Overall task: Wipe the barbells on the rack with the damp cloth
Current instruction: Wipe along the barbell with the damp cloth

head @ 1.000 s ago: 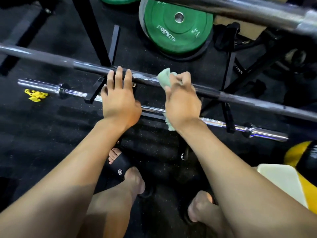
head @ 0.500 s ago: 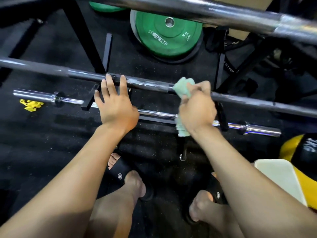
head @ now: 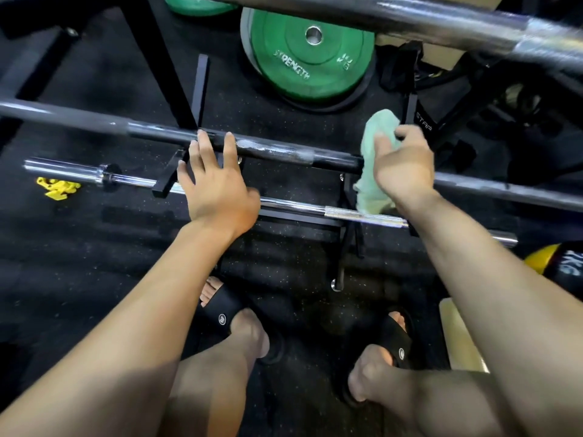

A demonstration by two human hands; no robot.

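Note:
A dark barbell [head: 277,152] runs across the middle of the view on the black rack [head: 195,99]. My left hand [head: 217,187] rests on it with straight fingers laid over the bar. My right hand [head: 403,165] grips a pale green cloth [head: 373,159] wrapped around the same bar further right. A chrome barbell [head: 356,213] lies lower on the rack below both hands. A third thick steel barbell [head: 410,20] crosses the top of the view, close to the camera.
A green weight plate [head: 306,58] marked STRENGTH leans behind the rack. A yellow clip [head: 58,187] lies on the black rubber floor at left. A yellow and black ball [head: 564,263] sits at right. My feet in black slides [head: 220,313] stand below.
My right hand has slid the cloth to the right along the dark barbell. My left hand has stayed resting on the bar.

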